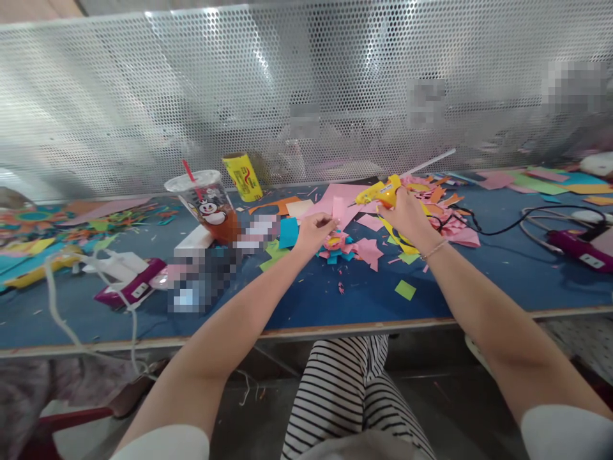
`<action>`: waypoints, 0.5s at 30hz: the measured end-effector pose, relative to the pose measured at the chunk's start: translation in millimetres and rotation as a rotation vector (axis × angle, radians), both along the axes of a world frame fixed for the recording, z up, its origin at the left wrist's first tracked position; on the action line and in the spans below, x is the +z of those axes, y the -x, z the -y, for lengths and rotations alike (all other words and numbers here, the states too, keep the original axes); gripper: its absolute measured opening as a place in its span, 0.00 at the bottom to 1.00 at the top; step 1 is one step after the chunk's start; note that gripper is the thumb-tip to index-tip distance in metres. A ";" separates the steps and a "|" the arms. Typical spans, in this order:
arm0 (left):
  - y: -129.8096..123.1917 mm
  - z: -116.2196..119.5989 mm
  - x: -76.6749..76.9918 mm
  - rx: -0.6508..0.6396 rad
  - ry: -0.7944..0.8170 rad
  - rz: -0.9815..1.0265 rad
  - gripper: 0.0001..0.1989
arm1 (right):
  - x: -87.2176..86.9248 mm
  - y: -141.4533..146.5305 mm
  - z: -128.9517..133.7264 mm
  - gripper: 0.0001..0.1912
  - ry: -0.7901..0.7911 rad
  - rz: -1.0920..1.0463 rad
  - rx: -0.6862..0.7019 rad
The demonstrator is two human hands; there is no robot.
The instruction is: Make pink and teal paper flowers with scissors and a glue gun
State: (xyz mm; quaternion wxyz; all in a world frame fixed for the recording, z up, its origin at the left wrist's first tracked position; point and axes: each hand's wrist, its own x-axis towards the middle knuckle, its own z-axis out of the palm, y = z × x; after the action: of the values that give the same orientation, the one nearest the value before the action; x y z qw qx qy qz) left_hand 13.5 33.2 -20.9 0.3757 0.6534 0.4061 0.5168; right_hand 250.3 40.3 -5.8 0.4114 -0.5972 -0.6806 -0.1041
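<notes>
My right hand [408, 214] is wrapped round a yellow hot glue gun [382, 191], its nozzle pointing left. A long clear glue stick [431, 162] sticks out behind it. The fingers of my left hand [316, 230] are pinched together at a pink paper strip [339, 207], just left of the nozzle. Right below those fingertips lies a small cluster of pink, yellow and blue paper pieces [335, 246]. Pink paper sheets [323, 201] lie behind the hand, and a blue paper square [288, 232] is beside it.
A plastic cup [211, 207] with a red straw stands to the left, near a yellow packet [243, 177]. Purple power strips [131, 286] and cables lie at both sides. A perforated metal panel [268, 83] rises behind the blue table [287, 306]. A green paper square [405, 290] lies in front.
</notes>
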 end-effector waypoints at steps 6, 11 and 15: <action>0.6 -4.2 -4.5 -0.089 0.028 0.000 0.21 | -18.7 -14.6 -12.0 0.09 0.244 0.105 0.047; -1.5 -5.9 -8.2 -0.101 -0.040 -0.029 0.22 | -0.3 -6.5 -3.8 0.09 0.021 -0.024 0.121; 3.7 -13.1 -10.8 0.042 -0.021 -0.022 0.23 | 33.3 14.1 64.3 0.06 -0.186 -0.316 0.651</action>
State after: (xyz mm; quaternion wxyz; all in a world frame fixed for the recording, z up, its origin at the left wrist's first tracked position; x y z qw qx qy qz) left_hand 9.7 46.2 -31.7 0.3535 0.6543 0.4185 0.5213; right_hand 236.2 -24.0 27.5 0.5755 -0.3185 -0.7505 0.0642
